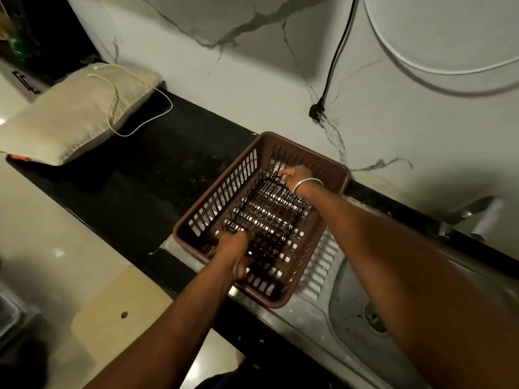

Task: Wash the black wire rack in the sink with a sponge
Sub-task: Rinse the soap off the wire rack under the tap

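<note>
The black wire rack lies inside a brown slotted plastic basket that stands on the sink's ribbed drainboard. My left hand grips the rack's near edge. At the rack's far corner my right hand, with a silver bangle on the wrist, holds the wire. The steel sink bowl with its drain lies to the right of the basket. No sponge is in view.
A tap stands at the sink's far right. A beige cushion with a white cable lies on the black counter at the left. A black plug hangs on the marble wall. A cardboard sheet sits below the counter's edge.
</note>
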